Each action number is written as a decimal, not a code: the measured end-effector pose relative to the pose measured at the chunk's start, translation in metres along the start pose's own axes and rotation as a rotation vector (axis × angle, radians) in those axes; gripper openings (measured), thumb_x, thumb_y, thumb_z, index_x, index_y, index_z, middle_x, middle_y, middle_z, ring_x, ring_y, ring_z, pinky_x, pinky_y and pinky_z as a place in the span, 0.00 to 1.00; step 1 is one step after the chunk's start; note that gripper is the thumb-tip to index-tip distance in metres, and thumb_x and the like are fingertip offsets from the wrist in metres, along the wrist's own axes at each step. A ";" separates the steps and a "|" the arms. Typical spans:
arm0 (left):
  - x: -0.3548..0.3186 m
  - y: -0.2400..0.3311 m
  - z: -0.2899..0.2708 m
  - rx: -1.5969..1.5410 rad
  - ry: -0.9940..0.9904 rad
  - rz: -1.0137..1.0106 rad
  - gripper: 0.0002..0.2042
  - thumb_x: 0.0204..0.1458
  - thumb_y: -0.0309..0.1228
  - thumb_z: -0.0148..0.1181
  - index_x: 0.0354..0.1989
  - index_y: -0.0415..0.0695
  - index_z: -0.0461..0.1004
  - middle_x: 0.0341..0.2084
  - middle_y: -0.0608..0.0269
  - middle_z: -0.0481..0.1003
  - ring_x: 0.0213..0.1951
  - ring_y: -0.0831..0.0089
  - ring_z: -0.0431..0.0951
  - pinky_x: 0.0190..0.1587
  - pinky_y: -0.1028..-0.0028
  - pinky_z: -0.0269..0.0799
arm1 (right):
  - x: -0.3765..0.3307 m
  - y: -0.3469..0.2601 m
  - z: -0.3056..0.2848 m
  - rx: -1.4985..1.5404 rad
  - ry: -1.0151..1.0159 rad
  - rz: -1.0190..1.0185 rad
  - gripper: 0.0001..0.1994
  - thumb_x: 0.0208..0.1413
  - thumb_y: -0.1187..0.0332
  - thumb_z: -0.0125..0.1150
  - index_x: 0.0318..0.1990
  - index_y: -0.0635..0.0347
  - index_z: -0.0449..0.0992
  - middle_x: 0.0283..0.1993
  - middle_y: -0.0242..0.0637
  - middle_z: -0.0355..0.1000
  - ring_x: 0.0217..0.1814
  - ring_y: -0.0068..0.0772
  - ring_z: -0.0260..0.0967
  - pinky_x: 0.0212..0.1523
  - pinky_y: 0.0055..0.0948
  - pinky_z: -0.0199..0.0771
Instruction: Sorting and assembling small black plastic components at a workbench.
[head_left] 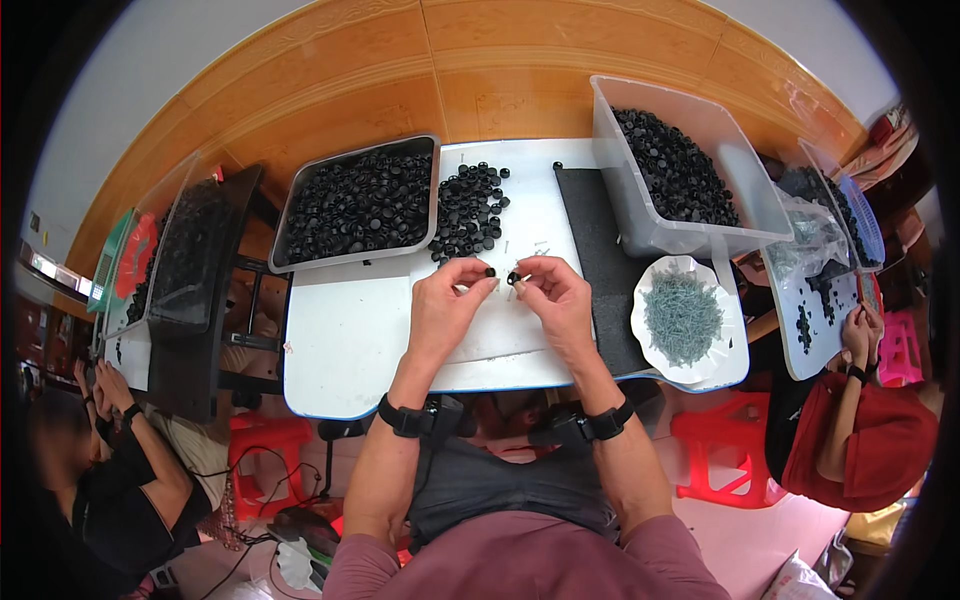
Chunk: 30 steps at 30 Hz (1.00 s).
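Note:
Over the white table (350,345), my left hand (446,310) pinches a small round black cap (490,272) between thumb and fingertips. Just to its right, my right hand (560,305) grips a similar black piece (513,279), its thumb and forefinger pressed together; a thin pale bit shows beside the thumb, too small to make out. The two pieces are close but apart. Beyond my hands lies a loose pile of black caps (468,205). A few single screws (541,248) rest on the white surface near my right fingers.
A metal tray (437,190) full of black caps stands at the back left. At the back right is a deep translucent bin (680,238) of black parts. A white scalloped dish (650,350) holds many screws. Co-workers sit at both sides, beside red stools (722,450).

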<state>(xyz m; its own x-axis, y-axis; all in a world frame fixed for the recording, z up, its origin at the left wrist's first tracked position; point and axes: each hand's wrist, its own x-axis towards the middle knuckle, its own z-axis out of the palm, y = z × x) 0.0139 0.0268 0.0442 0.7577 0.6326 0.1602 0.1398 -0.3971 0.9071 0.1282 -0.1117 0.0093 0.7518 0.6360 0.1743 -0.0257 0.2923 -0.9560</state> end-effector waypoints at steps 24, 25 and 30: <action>-0.015 -0.017 -0.008 0.068 0.115 0.123 0.12 0.49 0.24 0.73 0.43 0.39 0.82 0.33 0.59 0.81 0.35 0.68 0.81 0.37 0.70 0.76 | -0.001 0.000 0.001 -0.073 0.039 0.014 0.06 0.62 0.78 0.65 0.45 0.66 0.81 0.37 0.30 0.79 0.33 0.16 0.73 0.36 0.18 0.74; -0.015 -0.023 -0.012 0.213 0.099 0.162 0.12 0.49 0.24 0.72 0.42 0.39 0.82 0.33 0.58 0.79 0.36 0.65 0.80 0.39 0.68 0.76 | -0.001 0.002 0.000 -0.073 0.040 0.015 0.06 0.62 0.78 0.65 0.45 0.66 0.81 0.37 0.30 0.79 0.33 0.16 0.73 0.36 0.18 0.74; -0.019 -0.029 -0.021 0.391 0.062 0.199 0.13 0.48 0.26 0.72 0.42 0.40 0.82 0.33 0.57 0.76 0.40 0.59 0.77 0.45 0.62 0.73 | -0.001 0.002 0.010 -0.405 0.109 -0.135 0.04 0.57 0.78 0.66 0.39 0.66 0.82 0.35 0.32 0.78 0.30 0.19 0.72 0.33 0.21 0.72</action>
<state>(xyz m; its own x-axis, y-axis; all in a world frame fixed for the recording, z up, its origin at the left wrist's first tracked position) -0.0181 0.0400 0.0228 0.7566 0.5520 0.3506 0.2346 -0.7296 0.6424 0.1209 -0.1047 0.0091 0.7967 0.5257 0.2983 0.3213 0.0498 -0.9457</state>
